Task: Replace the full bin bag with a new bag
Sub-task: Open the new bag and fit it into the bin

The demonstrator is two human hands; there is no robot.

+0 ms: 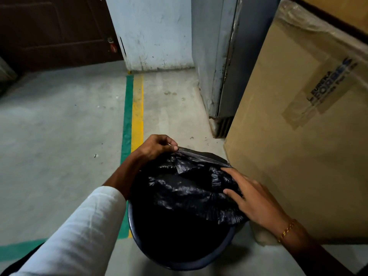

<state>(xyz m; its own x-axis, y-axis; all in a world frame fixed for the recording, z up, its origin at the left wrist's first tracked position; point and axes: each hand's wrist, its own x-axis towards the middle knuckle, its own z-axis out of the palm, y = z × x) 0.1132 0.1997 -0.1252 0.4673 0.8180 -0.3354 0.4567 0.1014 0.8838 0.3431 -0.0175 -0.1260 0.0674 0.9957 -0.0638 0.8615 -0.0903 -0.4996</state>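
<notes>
Both hands are on the black bin bag [191,188], which lies crumpled across the far and right part of the dark round bin [179,261] on the concrete floor [49,146]. On the left, my left hand [154,146], its white sleeve [79,232] reaching in from the near left corner, pinches the bag's far edge between thumb and curled fingers and holds it up over the bin's far rim. A green and yellow floor stripe [132,108] runs away from the bin toward the far wall [151,32], with a dark brown door [55,28] at the far left. To the right, my right hand [253,196] lies with its fingers spread and nearly straight, pressing on the crumpled plastic at the bin's right side; it grips nothing. A gold bracelet [286,231] sits on that wrist. Just beside the bin on the right stands a large cardboard box [288,156] with printed tape, and a grey metal door frame [225,66] rises beyond it.
</notes>
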